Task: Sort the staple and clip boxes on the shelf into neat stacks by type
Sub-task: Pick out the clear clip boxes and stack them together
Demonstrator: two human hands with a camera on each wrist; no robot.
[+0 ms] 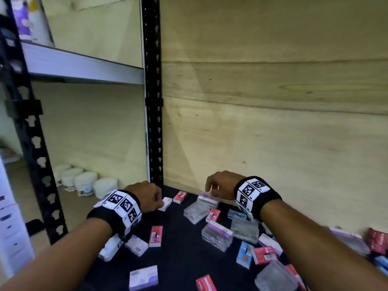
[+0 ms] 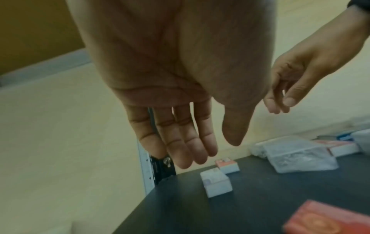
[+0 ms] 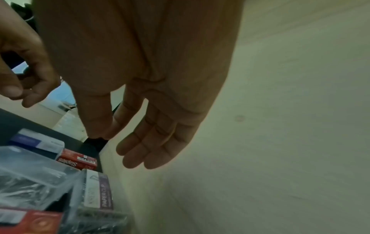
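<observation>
Small boxes lie scattered on a black shelf (image 1: 178, 257): red staple boxes (image 1: 155, 236), white-and-purple boxes (image 1: 143, 277), blue boxes (image 1: 244, 254) and clear plastic paper-clip boxes (image 1: 217, 235). My left hand (image 1: 147, 196) hovers over the far left corner, above a white box (image 1: 166, 203) beside a red box (image 1: 180, 196). Its straight, empty fingers (image 2: 186, 142) show in the left wrist view. My right hand (image 1: 220, 185) hangs over a clear clip box (image 1: 207, 199) near the back wall. Relaxed and holding nothing, its fingers (image 3: 152, 142) appear in the right wrist view.
A wooden wall (image 1: 273, 122) backs the shelf. A black slotted post (image 1: 154, 101) stands at the far left corner, another post (image 1: 35, 143) nearer left. White jars (image 1: 84, 183) sit on the floor beyond. More boxes (image 1: 378, 240) crowd the right end.
</observation>
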